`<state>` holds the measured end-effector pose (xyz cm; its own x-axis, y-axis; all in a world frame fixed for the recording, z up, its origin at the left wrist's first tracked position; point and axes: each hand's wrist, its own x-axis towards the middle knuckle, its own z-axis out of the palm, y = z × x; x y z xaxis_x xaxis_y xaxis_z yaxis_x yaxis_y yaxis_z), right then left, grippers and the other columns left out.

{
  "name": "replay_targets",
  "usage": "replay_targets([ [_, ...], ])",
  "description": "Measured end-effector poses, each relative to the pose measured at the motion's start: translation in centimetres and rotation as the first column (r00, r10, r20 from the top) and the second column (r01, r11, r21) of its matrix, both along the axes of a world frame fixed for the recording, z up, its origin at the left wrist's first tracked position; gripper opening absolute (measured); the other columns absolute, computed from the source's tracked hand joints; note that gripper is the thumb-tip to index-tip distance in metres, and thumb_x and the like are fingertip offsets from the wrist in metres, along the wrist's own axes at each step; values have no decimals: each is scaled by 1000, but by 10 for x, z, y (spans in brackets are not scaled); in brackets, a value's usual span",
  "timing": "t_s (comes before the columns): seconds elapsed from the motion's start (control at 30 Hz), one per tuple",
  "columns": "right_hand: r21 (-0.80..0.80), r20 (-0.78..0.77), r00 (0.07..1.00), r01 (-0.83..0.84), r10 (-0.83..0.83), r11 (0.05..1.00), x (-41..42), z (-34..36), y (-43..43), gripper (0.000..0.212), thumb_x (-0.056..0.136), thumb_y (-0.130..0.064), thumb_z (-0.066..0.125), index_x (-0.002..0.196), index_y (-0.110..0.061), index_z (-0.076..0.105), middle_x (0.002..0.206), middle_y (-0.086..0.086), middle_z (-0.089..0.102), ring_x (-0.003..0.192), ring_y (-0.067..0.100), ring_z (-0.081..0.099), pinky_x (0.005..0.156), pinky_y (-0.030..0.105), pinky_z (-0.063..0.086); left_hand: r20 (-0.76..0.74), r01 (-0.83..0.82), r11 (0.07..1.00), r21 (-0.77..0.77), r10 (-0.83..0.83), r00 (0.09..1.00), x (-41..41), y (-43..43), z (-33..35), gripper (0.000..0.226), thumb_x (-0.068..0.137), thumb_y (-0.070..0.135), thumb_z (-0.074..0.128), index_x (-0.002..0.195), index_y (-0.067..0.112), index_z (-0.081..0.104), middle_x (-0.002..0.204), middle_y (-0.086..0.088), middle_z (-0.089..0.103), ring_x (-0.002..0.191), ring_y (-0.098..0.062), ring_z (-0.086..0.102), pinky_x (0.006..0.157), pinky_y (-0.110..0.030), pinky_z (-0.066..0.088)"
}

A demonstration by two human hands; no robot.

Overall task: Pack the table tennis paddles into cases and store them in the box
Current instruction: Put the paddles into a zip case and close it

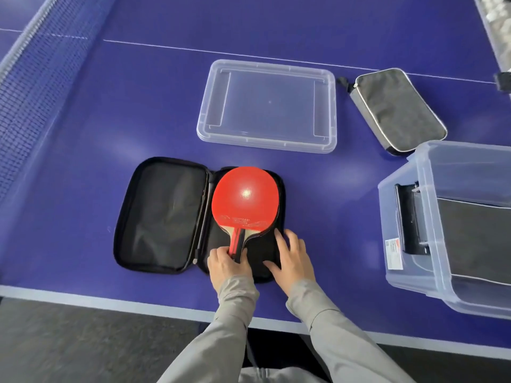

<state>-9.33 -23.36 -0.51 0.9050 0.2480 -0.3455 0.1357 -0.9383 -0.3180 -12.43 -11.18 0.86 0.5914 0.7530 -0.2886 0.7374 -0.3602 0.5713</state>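
Note:
A black paddle case (163, 217) lies unzipped and spread flat near the table's front edge. A red paddle (244, 199) rests face up in its right half. My left hand (225, 265) grips the paddle's handle from below. My right hand (290, 257) lies with straight, spread fingers on the right half of the case beside the handle. A clear storage box (409, 244) stands at the right, with a dark case lying inside it. A second case (396, 109), grey and zipped, sits on the table behind the box.
The box's clear lid (266, 106) lies upside down behind the open case. The net (36, 81) runs along the left side. A bin of white balls (497, 23) is at the far right corner. The table's front edge (110, 302) is just below my wrists.

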Motion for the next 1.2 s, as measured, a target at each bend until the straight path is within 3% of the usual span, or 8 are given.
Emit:
replay_targets([
  [0.4,41,-30,998,-51,52,998,-4,0,-8,85,82,-45,65,149,-21,20,154,3,18,122,25,34,97,35,45,-45,-28,994,-103,24,999,7,-3,-4,37,77,29,73,97,3,57,102,-11,56,102,-29,50,86,-39,44],
  [0.57,2,-26,997,-78,78,997,-4,3,-8,88,81,-51,64,150,-22,18,155,1,15,122,23,34,99,32,43,-90,81,967,-241,-105,990,2,8,10,47,74,38,74,106,11,53,105,0,47,106,-21,47,93,-38,44],
  [0.67,-16,-27,997,-72,72,997,-5,5,-7,88,81,-55,62,150,-23,17,156,0,14,121,22,35,99,32,43,3,123,918,-377,-132,991,-6,29,22,50,73,38,75,113,15,55,106,3,45,104,-18,51,95,-34,44],
  [0.77,-21,-49,997,-65,64,998,-7,7,-8,88,81,-56,61,150,-25,16,157,-1,12,121,22,35,98,31,43,152,69,972,-227,-35,988,-17,81,31,50,76,30,75,118,10,57,117,-4,49,111,-22,51,100,-39,41],
  [0.9,-23,-74,996,-44,42,999,-9,9,-8,89,81,-56,61,150,-26,16,158,-2,11,122,22,34,99,32,41,-6,-220,973,76,221,975,-29,177,26,66,78,32,73,133,6,45,139,-15,38,128,-36,35,105,-49,27],
  [0.97,-41,-81,996,-41,38,998,-10,10,-7,89,80,-56,62,150,-27,15,158,-3,10,124,22,32,101,32,40,-103,-247,966,71,253,962,-33,214,20,72,80,36,70,137,4,40,143,-15,33,130,-37,30,108,-49,24],
  [1.03,-54,-88,996,-34,29,998,-11,10,-5,90,80,-56,62,150,-27,14,158,-3,9,125,22,31,101,32,40,-175,-192,981,19,192,966,-35,234,16,64,82,38,68,133,7,47,143,-12,34,131,-34,28,110,-49,25],
  [1.2,-56,-101,995,-4,-1,998,-11,12,-1,92,79,-54,65,150,-27,14,158,-5,8,124,21,31,101,32,41,-27,0,994,-107,-3,1000,-44,242,18,38,85,15,66,120,7,56,133,-10,47,125,-30,42,103,-38,39],
])
